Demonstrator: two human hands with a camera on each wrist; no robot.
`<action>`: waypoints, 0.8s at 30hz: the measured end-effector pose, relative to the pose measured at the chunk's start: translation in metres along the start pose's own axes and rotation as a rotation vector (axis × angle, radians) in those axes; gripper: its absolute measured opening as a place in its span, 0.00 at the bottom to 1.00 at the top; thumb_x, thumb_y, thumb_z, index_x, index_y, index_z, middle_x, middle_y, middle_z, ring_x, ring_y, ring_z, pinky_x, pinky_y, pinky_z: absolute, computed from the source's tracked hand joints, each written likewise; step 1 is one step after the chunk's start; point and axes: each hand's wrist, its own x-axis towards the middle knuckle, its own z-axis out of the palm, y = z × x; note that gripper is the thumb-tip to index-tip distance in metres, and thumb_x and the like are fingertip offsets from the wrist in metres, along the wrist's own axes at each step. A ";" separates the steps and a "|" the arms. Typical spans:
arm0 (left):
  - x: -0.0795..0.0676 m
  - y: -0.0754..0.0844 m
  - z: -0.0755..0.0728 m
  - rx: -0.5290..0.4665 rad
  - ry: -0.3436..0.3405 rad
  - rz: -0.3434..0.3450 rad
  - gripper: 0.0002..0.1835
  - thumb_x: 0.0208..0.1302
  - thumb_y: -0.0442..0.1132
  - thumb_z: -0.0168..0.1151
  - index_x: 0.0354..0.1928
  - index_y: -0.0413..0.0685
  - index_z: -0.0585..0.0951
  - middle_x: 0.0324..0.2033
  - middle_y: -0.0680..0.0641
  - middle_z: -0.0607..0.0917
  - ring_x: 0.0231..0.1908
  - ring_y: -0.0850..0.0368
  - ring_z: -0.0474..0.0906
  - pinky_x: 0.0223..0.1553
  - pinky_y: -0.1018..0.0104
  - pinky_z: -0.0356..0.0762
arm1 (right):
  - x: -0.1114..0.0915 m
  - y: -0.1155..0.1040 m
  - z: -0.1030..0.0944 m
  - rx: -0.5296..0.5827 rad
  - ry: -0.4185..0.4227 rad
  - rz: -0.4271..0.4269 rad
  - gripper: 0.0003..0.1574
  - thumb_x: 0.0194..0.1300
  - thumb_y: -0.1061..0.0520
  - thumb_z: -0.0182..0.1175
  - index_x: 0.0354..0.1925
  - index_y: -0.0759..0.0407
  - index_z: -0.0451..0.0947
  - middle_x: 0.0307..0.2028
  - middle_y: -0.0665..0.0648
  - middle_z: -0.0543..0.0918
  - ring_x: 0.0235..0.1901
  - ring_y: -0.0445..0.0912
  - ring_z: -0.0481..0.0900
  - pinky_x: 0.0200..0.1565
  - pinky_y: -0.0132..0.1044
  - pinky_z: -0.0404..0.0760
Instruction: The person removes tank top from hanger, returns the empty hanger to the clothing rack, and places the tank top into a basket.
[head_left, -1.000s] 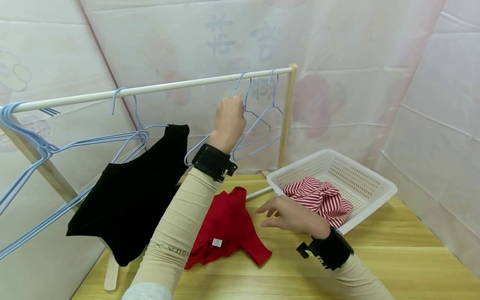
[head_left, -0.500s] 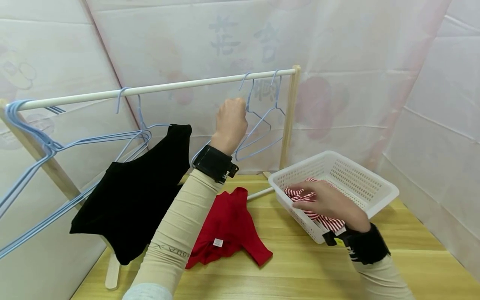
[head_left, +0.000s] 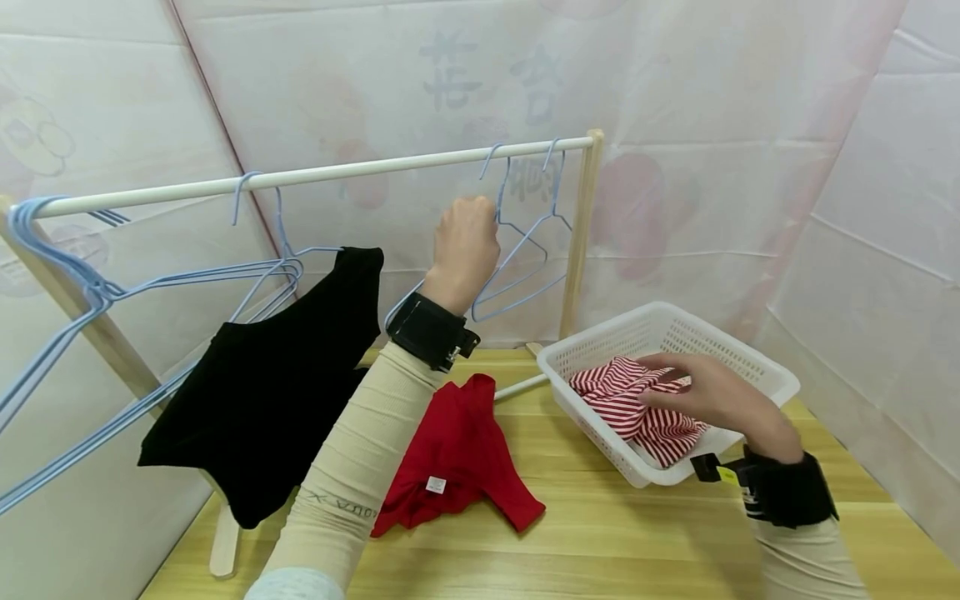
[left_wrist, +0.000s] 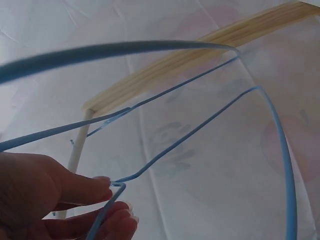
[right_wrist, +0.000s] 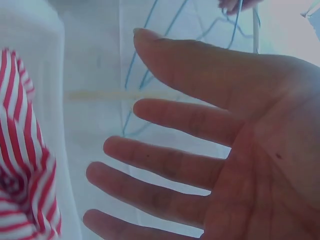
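My left hand [head_left: 465, 250] is raised beneath the rack's rail, knuckles up. In the left wrist view, its thumb and fingers pinch a light blue wire hanger [left_wrist: 287, 160] near the neck. Over the white basket [head_left: 643, 477], my right hand [head_left: 712, 396] hovers with fingers apart, and its palm shows bare in the right wrist view. A red-and-white striped garment [head_left: 618, 408] lies crumpled inside the basket, partly hidden by that hand. Flat on the table between my arms is a red garment [head_left: 465, 454] with a white tag, partly covered by my left forearm.
The white rail [head_left: 360, 169] rests on wooden posts [head_left: 581, 242]. A black top [head_left: 277, 383] hangs from it on a blue hanger. Several bare blue hangers [head_left: 82, 283] crowd the left end, and others [head_left: 525, 267] hang at the right. Beneath is a wooden table [head_left: 585, 542].
My right hand has moved right, from beside the basket to above its right part, uncovering more of the striped garment. The left hand stays almost in place with the hanger.
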 end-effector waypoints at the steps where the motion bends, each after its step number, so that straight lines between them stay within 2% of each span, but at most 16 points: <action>1: -0.001 0.001 -0.001 0.001 0.002 -0.001 0.08 0.73 0.30 0.58 0.44 0.36 0.87 0.40 0.39 0.89 0.37 0.49 0.85 0.36 0.63 0.85 | -0.002 0.003 -0.002 -0.003 -0.001 0.018 0.32 0.66 0.47 0.71 0.63 0.60 0.79 0.58 0.67 0.85 0.50 0.62 0.88 0.45 0.49 0.88; 5: -0.007 0.005 -0.009 -0.004 0.018 -0.012 0.11 0.75 0.37 0.59 0.50 0.39 0.86 0.43 0.40 0.88 0.45 0.46 0.86 0.43 0.58 0.86 | -0.008 0.016 -0.010 -0.018 0.016 0.092 0.35 0.67 0.45 0.70 0.65 0.62 0.78 0.61 0.71 0.81 0.52 0.64 0.86 0.46 0.54 0.87; 12: -0.023 0.011 -0.028 -0.032 0.042 0.016 0.16 0.76 0.40 0.59 0.58 0.41 0.84 0.49 0.40 0.89 0.51 0.44 0.86 0.51 0.54 0.85 | -0.021 0.044 -0.024 -0.027 0.040 0.184 0.39 0.66 0.44 0.70 0.66 0.66 0.75 0.61 0.75 0.80 0.53 0.70 0.83 0.48 0.61 0.84; 16: -0.036 0.016 -0.040 -0.038 0.038 0.052 0.18 0.75 0.41 0.60 0.61 0.43 0.83 0.52 0.40 0.88 0.52 0.43 0.84 0.51 0.52 0.84 | -0.030 0.061 -0.029 -0.015 0.016 0.242 0.42 0.68 0.43 0.68 0.68 0.68 0.72 0.64 0.79 0.76 0.56 0.73 0.80 0.50 0.64 0.82; 21: -0.056 0.022 -0.052 -0.107 0.036 0.127 0.18 0.73 0.38 0.63 0.61 0.41 0.83 0.54 0.40 0.87 0.55 0.43 0.82 0.57 0.52 0.81 | -0.037 0.080 -0.035 -0.008 0.002 0.307 0.46 0.68 0.41 0.68 0.70 0.70 0.69 0.65 0.83 0.71 0.58 0.76 0.77 0.49 0.65 0.82; 24: -0.069 0.024 -0.054 -0.155 0.022 0.192 0.18 0.71 0.36 0.65 0.60 0.40 0.83 0.53 0.40 0.88 0.56 0.45 0.82 0.59 0.54 0.81 | -0.041 0.092 -0.038 -0.002 -0.001 0.326 0.47 0.68 0.41 0.67 0.70 0.71 0.68 0.64 0.84 0.71 0.58 0.77 0.77 0.46 0.58 0.84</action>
